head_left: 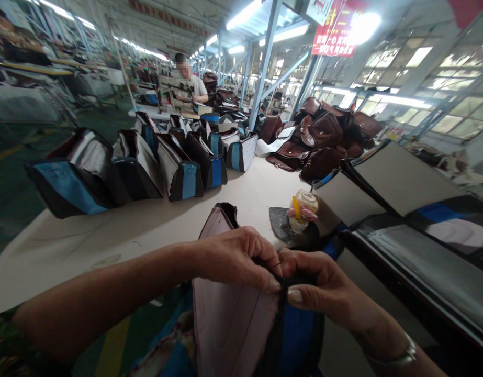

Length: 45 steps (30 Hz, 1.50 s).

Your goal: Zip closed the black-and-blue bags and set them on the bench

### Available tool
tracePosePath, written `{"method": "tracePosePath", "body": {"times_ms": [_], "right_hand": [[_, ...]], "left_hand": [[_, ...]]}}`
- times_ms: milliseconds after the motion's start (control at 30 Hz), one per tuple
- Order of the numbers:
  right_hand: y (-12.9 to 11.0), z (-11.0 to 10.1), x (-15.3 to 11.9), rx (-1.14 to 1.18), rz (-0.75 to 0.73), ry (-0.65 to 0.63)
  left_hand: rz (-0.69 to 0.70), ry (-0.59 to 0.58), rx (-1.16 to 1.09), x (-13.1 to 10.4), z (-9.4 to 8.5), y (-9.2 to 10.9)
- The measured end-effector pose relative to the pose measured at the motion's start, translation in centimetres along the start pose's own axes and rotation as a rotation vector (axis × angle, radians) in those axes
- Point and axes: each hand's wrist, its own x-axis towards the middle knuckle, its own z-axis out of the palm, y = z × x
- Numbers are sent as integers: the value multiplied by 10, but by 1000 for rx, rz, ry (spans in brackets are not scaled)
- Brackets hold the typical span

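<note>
An unfinished bag (233, 319) with a pale pinkish panel, black edging and a blue strip stands upright in front of me at the table's near edge. My left hand (245, 259) pinches its top dark edge between thumb and fingers. Right beside it, my right hand (315, 288) grips the same edge above the blue strip, thumb on the near side. The fingertips of both hands nearly meet at the corner seam. Whether something small is between them is hidden.
Several similar unfinished bags (182, 167) stand along the far left of the pale table (257, 191). Brown leather bags (319, 131) are heaped behind. A cream roll (306, 201) sits on a dark pad just beyond my hands. Stacked panels (406, 178) crowd the right. A person (198, 86) works farther back.
</note>
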Motion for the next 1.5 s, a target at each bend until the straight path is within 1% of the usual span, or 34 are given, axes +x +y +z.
{"method": "tracePosePath", "body": {"times_ms": [100,233,400,500,567,667,800,833,900,1000,1067,1133,1233,1300,1367,1400,1433,1500], "right_hand": [[1,1,0,36,7,16],[4,4,1,80,10,56],[6,6,-1,78,34,89],[2,6,-6,11,26,126],[-5,8,-7,-104,11,166],[-14,13,-6,-266,1,239],[-16,20,-5,-330,4,301],[-15,22,-5,-359,-25,328],[-12,25,-6,-459,-132,378],[-9,29,-10,-689,-381,393],[-7,29,-12,-861,-532,360],[-6,28,-14,-1021,-637,314],[-3,26,-19,-1238,-739,257],[-1,26,-23,-1337,-769,205],[-2,27,-28,-1308,-753,178],[-4,29,-30,-1231,-712,176],[-7,30,-32,-1113,-651,184],[-14,30,-33,-830,-458,204]], "left_hand": [[-29,17,-29,0,1,2],[-85,63,4,-1,4,6],[-77,69,20,1,5,2],[-127,113,81,3,7,2],[-146,137,120,4,9,5],[-104,149,174,4,12,9],[16,177,281,4,15,8],[26,185,298,3,16,7],[26,196,315,2,16,5],[8,166,290,-3,13,5],[-37,118,233,-5,9,7],[-94,71,178,-7,5,9],[-166,-13,143,-7,4,8],[-187,-75,137,-8,6,5],[-167,-115,155,-9,9,3],[-138,-125,176,-11,11,3],[-97,-132,204,-12,13,4],[11,-121,289,-15,18,8]]}}
